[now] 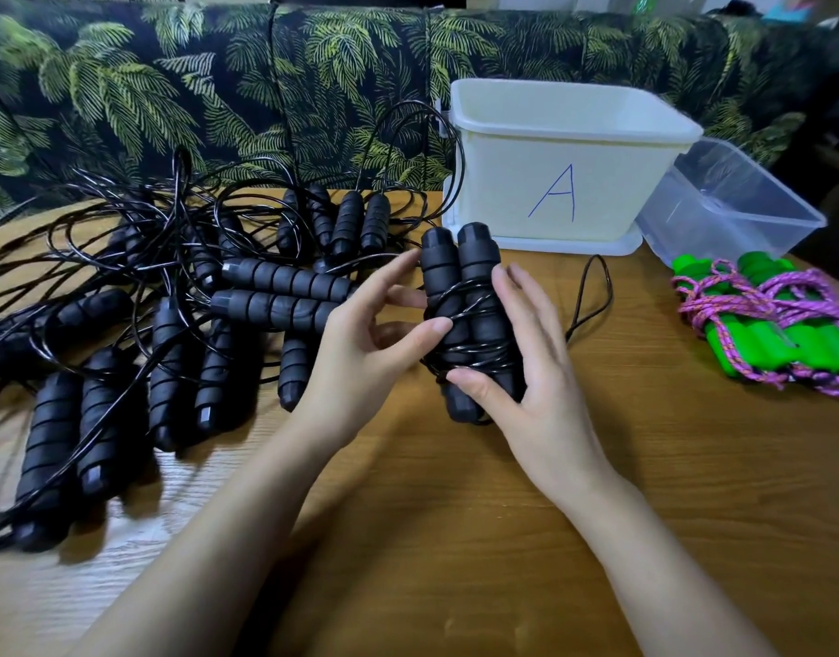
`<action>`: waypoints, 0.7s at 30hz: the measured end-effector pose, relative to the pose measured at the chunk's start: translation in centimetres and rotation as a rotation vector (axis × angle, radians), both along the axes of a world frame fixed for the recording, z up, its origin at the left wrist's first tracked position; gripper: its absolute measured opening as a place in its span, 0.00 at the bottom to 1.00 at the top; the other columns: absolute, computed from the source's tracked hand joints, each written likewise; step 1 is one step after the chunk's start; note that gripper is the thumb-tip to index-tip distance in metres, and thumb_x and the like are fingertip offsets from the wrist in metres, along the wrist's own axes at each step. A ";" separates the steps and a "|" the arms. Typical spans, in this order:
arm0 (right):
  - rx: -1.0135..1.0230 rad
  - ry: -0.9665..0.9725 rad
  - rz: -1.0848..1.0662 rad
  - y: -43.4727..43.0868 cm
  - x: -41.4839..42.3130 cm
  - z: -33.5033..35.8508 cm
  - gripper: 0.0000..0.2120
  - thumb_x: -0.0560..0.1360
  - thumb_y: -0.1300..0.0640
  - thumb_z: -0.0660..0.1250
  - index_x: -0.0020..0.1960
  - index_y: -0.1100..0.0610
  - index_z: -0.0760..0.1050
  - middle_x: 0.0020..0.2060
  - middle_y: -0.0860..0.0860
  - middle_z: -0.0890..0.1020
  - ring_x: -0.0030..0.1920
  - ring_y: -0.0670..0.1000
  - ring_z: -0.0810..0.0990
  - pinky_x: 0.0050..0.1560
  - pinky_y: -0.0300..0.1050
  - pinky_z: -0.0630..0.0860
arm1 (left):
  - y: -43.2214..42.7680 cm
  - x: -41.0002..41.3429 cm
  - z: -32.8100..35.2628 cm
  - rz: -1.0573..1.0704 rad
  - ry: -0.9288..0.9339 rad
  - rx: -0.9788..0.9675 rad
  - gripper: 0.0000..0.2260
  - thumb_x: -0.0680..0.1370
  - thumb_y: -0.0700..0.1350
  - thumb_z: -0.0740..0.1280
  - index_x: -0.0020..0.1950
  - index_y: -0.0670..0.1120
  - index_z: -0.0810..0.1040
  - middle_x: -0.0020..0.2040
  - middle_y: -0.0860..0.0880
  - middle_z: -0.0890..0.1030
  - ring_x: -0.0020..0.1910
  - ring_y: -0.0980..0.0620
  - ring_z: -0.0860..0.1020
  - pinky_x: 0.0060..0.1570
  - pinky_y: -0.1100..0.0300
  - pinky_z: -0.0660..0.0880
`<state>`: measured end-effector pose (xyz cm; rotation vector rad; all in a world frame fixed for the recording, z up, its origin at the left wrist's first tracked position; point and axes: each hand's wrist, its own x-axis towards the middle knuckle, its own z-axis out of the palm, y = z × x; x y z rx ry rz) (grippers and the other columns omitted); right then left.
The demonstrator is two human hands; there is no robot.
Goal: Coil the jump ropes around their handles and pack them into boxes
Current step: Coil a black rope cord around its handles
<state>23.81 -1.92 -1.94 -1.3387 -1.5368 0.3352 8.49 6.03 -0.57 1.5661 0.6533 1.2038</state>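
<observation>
A pair of black foam handles (pixel 460 296) stands upright above the table's middle, with thin black rope wound round its lower half. My right hand (pixel 531 372) holds the pair from the right, thumb pressed across the wraps near the bottom. My left hand (pixel 365 343) touches it from the left, thumb on the rope coils and fingers spread loosely. A loose loop of the rope (pixel 593 291) lies on the table to the right. The white box marked A (pixel 564 182) stands open just behind.
A tangled heap of black jump ropes (pixel 171 296) covers the left of the wooden table (pixel 455 514). A clear plastic box (pixel 726 201) leans beside the white one. Green-handled ropes with pink cord (pixel 778 320) lie at the right edge. A leaf-print sofa runs behind.
</observation>
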 end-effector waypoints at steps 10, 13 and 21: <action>-0.032 -0.016 0.029 0.2 0.2 -0.1 0.27 0.81 0.47 0.57 0.78 0.49 0.55 0.79 0.47 0.59 0.77 0.39 0.56 0.72 0.31 0.55 | 0.6 -0.5 -0.1 -0.040 0.049 0.034 0.29 0.71 0.41 0.74 0.71 0.50 0.70 0.49 0.50 0.76 0.37 0.55 0.75 0.44 0.66 0.75; -0.065 -0.028 0.036 0.1 0.4 -0.1 0.27 0.81 0.46 0.55 0.78 0.44 0.53 0.79 0.46 0.58 0.78 0.42 0.54 0.77 0.43 0.55 | 0.5 -0.5 -0.3 -0.032 0.075 0.134 0.30 0.72 0.41 0.74 0.72 0.48 0.69 0.50 0.47 0.75 0.37 0.54 0.76 0.45 0.65 0.75; -0.106 -0.147 -0.084 0.2 -0.5 -0.6 0.48 0.67 0.40 0.69 0.79 0.38 0.47 0.75 0.44 0.65 0.70 0.46 0.71 0.60 0.48 0.77 | 0.5 -0.3 -0.5 -0.014 0.289 0.465 0.31 0.74 0.44 0.74 0.74 0.39 0.68 0.51 0.46 0.76 0.44 0.50 0.79 0.52 0.57 0.78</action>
